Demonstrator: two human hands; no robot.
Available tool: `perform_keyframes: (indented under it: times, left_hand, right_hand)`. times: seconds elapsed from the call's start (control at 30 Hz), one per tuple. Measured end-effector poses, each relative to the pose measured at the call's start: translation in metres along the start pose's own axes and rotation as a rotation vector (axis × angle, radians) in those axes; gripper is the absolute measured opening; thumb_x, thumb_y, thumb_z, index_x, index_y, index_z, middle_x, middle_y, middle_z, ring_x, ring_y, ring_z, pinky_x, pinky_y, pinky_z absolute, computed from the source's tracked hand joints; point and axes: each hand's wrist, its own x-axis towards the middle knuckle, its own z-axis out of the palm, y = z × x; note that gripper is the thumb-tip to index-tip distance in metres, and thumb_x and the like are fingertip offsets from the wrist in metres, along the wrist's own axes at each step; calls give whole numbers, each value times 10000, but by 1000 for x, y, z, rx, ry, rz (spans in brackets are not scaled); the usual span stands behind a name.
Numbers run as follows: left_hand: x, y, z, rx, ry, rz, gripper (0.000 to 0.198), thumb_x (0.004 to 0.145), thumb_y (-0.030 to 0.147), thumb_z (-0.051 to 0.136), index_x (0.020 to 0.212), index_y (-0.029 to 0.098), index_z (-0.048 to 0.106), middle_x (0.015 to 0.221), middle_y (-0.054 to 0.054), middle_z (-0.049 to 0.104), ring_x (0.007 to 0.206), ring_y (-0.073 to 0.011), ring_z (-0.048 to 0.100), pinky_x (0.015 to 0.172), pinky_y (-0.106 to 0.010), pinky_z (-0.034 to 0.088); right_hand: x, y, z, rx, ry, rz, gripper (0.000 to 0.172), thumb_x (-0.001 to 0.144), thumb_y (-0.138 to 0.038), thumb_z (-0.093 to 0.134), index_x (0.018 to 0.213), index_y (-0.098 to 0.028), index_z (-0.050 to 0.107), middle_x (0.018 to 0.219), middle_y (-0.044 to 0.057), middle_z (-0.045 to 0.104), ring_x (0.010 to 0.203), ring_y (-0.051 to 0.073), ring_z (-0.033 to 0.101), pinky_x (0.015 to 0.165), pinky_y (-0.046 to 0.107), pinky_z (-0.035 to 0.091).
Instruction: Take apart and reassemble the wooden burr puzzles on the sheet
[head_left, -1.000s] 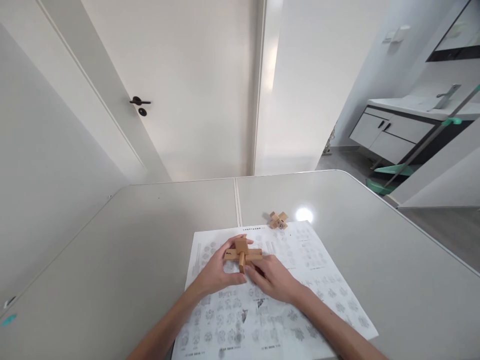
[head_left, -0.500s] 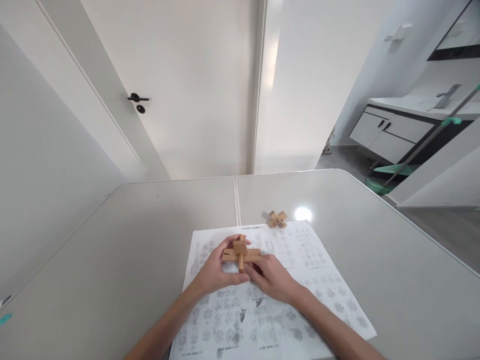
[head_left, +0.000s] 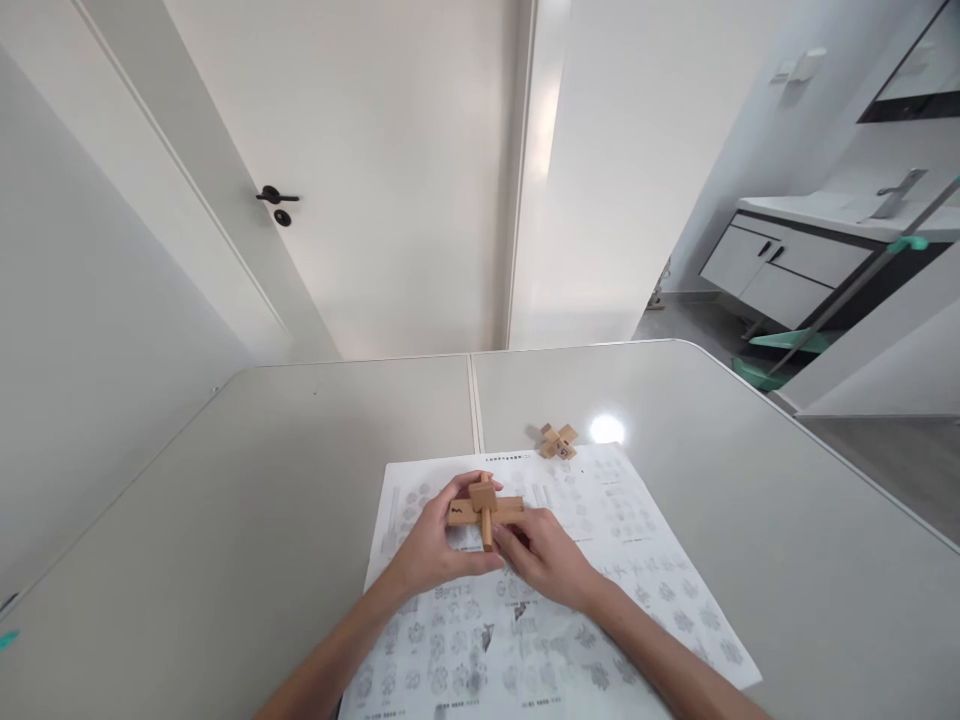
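A wooden interlocking puzzle is held between both hands above the printed sheet. Its bars cross each other, and a dark mark shows on the left end of one bar. My left hand curls round the left side, fingers behind and thumb along the near side. At the right end of the crossing bar, my right hand is closed, thumb and fingers gripping it. Its fingertips are partly hidden.
A second, smaller wooden puzzle rests at the sheet's far edge. The pale table has a seam down its middle. Past its far edge stands a door with a black handle; a sink cabinet is at the right.
The hands stay almost in place. The puzzle has tilted slightly, its near bar end shifting a little toward me and to the right.
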Motion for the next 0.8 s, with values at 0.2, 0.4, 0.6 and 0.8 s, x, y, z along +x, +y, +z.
perform_keyframes:
  times: [0.2, 0.4, 0.6, 0.8]
  left_hand:
    - [1, -1, 1, -3, 6, 15, 797, 692, 292, 917, 1381, 269, 515, 1482, -134, 570, 1318, -347, 590, 1124, -495, 467]
    - [2, 2, 1, 20, 10, 30, 775, 697, 306, 909, 1370, 277, 526, 1439, -115, 594, 1282, -334, 616, 1097, -484, 494]
    - [2, 2, -1, 119, 66, 81, 772, 694, 313, 915, 1367, 282, 539, 1408, -103, 622, 1287, -322, 599, 1116, -488, 474]
    - [4, -1, -7, 205, 207, 50, 783, 704, 338, 914, 1379, 308, 519, 1417, -82, 626, 1315, -312, 573, 1129, -512, 458]
  right_hand:
    - [0, -2, 0, -5, 14, 3, 334, 1010, -221, 452, 676, -211, 473, 619, -32, 510, 550, 129, 439, 564, 270, 284]
    - [0, -3, 0, 17, 20, 5, 352, 1023, -243, 448, 676, -211, 494, 634, -23, 532, 555, 131, 445, 565, 271, 297]
    - [0, 0, -1, 119, 24, 89, 280, 1036, -351, 488, 812, -225, 601, 595, -31, 528, 525, 141, 445, 527, 264, 339]
    - [5, -4, -9, 475, 145, 195, 320, 1033, -535, 478, 1093, -238, 581, 803, 4, 664, 517, 126, 509, 511, 269, 371]
